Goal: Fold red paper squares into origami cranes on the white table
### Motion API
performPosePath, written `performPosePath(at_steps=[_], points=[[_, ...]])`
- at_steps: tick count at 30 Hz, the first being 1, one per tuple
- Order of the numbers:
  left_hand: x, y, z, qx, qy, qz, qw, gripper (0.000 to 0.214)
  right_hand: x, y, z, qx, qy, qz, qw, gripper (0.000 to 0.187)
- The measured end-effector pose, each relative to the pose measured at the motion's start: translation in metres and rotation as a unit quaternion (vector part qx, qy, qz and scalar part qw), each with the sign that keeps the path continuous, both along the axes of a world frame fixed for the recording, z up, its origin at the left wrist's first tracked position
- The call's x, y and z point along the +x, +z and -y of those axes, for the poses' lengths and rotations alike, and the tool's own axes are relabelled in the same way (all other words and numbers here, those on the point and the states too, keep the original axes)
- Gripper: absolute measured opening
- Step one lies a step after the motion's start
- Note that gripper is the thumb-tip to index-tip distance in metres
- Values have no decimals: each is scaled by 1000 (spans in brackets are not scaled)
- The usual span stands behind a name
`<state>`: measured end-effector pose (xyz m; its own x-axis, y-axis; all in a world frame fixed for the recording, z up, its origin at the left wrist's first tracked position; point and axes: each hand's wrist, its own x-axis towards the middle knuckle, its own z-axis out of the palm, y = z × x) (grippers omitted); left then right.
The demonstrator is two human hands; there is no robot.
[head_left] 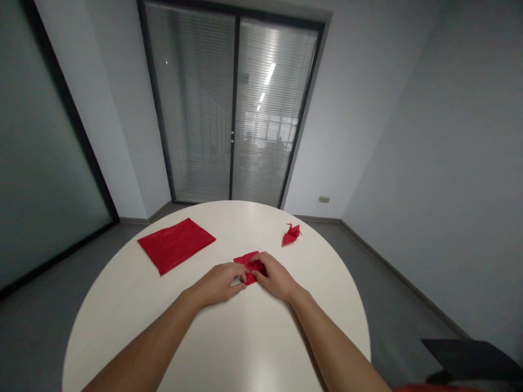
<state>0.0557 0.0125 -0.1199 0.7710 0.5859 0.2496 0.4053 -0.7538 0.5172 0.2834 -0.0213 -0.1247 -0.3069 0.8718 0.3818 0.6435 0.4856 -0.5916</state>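
On the white worktop [253, 348], the left hand [220, 280] and right hand [277, 276] grasp a folded red paper [247, 258] from opposite sides. Farther off, flat red paper [177, 245] lies to the left, a red origami crane [291, 235] to the right; blind-covered glass panels [196, 120] stand behind.

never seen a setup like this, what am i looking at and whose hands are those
There's no machine: these are a person's bare hands, seen from a camera worn on that person's head, looking forward and down. The left hand and right hand meet over a small folded red paper; whether they pinch or press it is hard to tell. On the round white table, a larger flat red sheet lies to the left and a red paper bird sits to the right.
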Motion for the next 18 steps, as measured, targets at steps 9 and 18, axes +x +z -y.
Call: performPosePath(at_steps=[9,18], points=[[0,1,0,27,-30,-13,999,21,1,-15,-9,1,-52,-6,999,41],[5,9,8,39,-40,-26,998,20,3,-17,-18,2,-122,69,990,27]])
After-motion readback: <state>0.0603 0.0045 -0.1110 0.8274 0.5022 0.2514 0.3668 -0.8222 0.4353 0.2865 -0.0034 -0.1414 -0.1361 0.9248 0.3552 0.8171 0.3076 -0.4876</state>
